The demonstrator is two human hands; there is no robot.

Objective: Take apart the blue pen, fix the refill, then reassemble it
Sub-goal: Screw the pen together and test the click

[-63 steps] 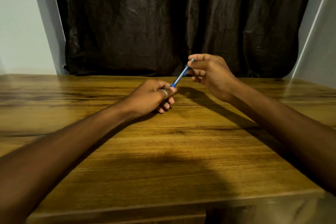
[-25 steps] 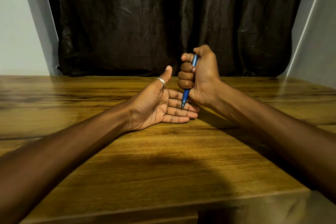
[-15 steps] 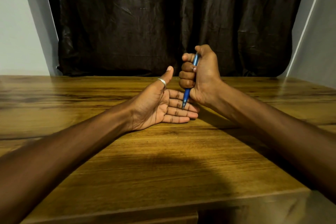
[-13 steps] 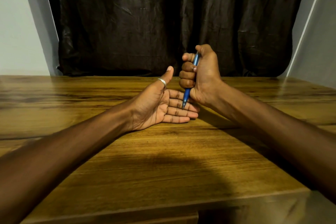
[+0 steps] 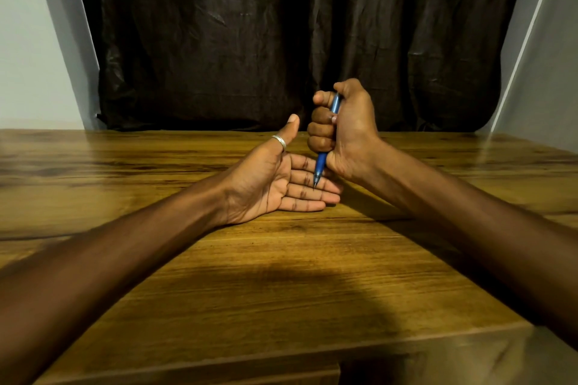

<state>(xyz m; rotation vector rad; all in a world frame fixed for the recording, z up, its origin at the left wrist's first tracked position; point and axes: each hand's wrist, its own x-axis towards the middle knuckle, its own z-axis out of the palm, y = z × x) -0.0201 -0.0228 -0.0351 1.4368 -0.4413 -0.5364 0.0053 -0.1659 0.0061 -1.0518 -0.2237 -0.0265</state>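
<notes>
My right hand (image 5: 344, 131) grips the blue pen (image 5: 320, 166) in a fist, upright with its tip pointing down. The pen's top end sits under my thumb, and most of the barrel is hidden inside the fist. The tip touches or nearly touches the fingers of my left hand (image 5: 275, 181). That hand lies palm up on the wooden table (image 5: 281, 275), fingers straight, thumb raised, with a silver ring on the thumb.
A dark curtain (image 5: 266, 40) hangs behind the table's far edge, with pale walls on both sides. The table's front edge runs across the bottom of the view.
2.5 s ago both hands held the pen by its ends. The left hand has let go and opened palm up; the right now fists the pen upright. Almost no motion in the last second.
</notes>
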